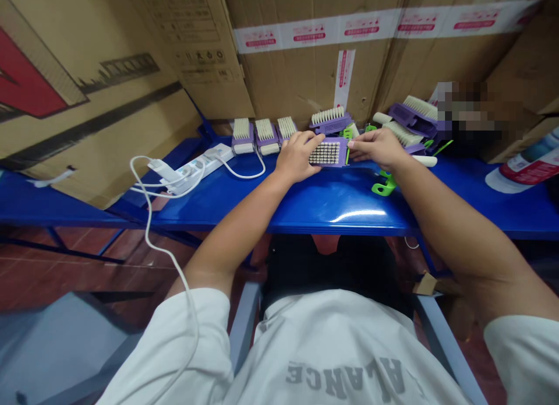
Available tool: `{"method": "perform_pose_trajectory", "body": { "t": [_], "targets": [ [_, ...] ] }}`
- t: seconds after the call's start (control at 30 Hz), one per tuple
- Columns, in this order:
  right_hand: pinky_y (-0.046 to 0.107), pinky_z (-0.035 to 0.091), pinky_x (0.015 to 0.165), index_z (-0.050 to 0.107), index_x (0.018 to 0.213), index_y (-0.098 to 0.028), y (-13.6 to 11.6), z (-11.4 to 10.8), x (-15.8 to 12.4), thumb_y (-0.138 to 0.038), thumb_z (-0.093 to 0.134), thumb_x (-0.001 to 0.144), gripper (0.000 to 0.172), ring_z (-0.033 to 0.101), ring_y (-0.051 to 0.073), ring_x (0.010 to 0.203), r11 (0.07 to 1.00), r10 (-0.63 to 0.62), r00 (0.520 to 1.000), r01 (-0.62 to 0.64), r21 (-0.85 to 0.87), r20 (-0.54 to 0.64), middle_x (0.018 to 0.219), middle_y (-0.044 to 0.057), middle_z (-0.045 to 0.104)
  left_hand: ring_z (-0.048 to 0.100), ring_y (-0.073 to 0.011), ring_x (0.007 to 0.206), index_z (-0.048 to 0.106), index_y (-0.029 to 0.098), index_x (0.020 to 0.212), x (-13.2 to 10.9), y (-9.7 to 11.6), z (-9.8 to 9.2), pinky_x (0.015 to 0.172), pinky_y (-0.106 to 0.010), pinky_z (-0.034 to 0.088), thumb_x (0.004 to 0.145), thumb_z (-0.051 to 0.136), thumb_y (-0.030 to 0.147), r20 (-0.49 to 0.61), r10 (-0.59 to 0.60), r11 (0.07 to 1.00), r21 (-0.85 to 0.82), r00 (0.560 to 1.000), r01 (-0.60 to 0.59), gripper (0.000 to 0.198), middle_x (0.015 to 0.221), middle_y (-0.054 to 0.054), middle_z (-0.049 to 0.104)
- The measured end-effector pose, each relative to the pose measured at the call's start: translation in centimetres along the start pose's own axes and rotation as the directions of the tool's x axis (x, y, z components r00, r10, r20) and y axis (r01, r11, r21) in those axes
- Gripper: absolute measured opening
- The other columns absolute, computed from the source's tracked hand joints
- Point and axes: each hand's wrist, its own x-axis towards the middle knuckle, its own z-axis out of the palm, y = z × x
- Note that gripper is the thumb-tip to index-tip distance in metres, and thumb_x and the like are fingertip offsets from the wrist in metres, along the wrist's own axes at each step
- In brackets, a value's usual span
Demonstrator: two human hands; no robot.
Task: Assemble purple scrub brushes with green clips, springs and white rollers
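Observation:
My left hand (299, 155) is closed around the left end of a purple brush head (345, 158), tilted so its pale bristle tufts face me. At the brush head's right end, the fingers of my right hand (379, 150) are pinched together at a thin green plastic piece (348, 154). My palm hides how firmly that piece is seated. Below my right wrist, a bright green plastic part (384, 186) with a hole lies on the blue table (305, 201). Behind my hands another purple brush head (328, 120) rests bristles up.
Three purple brush heads (264, 131) stand left of my left hand. More purple brushes (408, 125) are piled at the right. A white power strip (198, 169) with a cable lies left, a bottle (524, 166) right. Cardboard boxes (297, 73) wall off the back.

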Motion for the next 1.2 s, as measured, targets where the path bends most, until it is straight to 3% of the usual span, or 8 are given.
{"method": "perform_pose_trajectory", "body": {
  "t": [0.4,0.8,1.03,1.2],
  "targets": [
    [0.035,0.076,0.069,0.083,0.084,-0.017,0.7,-0.8,0.5,-0.024,0.118,0.066,0.040,0.082,0.022,0.068,0.999,-0.025,1.000,0.025,0.028,0.010,0.075,0.007,0.083,0.055,-0.0461,0.158,0.060,0.033,0.175,-0.1,0.0,-0.1,0.130,-0.064,0.049,0.092,0.089,0.033,0.002,0.034,0.999,0.034,0.999,-0.034,0.088,0.168,-0.016,0.066],
    [0.033,0.074,0.069,0.084,0.081,-0.019,0.1,0.0,0.0,-0.037,0.121,0.059,0.046,0.082,0.021,0.070,0.995,-0.080,0.997,0.081,0.064,-0.012,0.074,0.005,0.084,0.054,-0.0478,0.160,0.058,0.034,0.176,-0.1,0.3,-0.3,0.132,-0.066,0.047,0.093,0.090,0.035,-0.003,0.003,1.000,0.011,1.000,-0.003,0.089,0.169,-0.016,0.065],
    [0.036,0.075,0.079,0.081,0.085,-0.019,0.3,0.3,0.1,-0.030,0.118,0.069,0.042,0.082,0.021,0.071,0.996,-0.056,0.998,0.058,0.072,-0.032,0.077,0.005,0.083,0.055,-0.0471,0.157,0.059,0.034,0.175,0.0,0.2,0.0,0.129,-0.066,0.050,0.092,0.091,0.039,-0.028,0.002,1.000,0.003,1.000,-0.002,0.089,0.165,-0.015,0.068],
    [0.032,0.073,0.072,0.071,0.077,-0.022,0.4,0.4,0.1,-0.041,0.121,0.063,0.055,0.080,0.019,0.069,0.995,-0.061,0.998,0.063,0.075,-0.028,0.072,0.002,0.079,0.055,-0.0469,0.158,0.058,0.032,0.175,0.0,0.3,0.0,0.130,-0.065,0.050,0.093,0.090,0.036,-0.017,-0.014,1.000,-0.009,1.000,0.014,0.089,0.168,-0.016,0.066]
  ]
}}
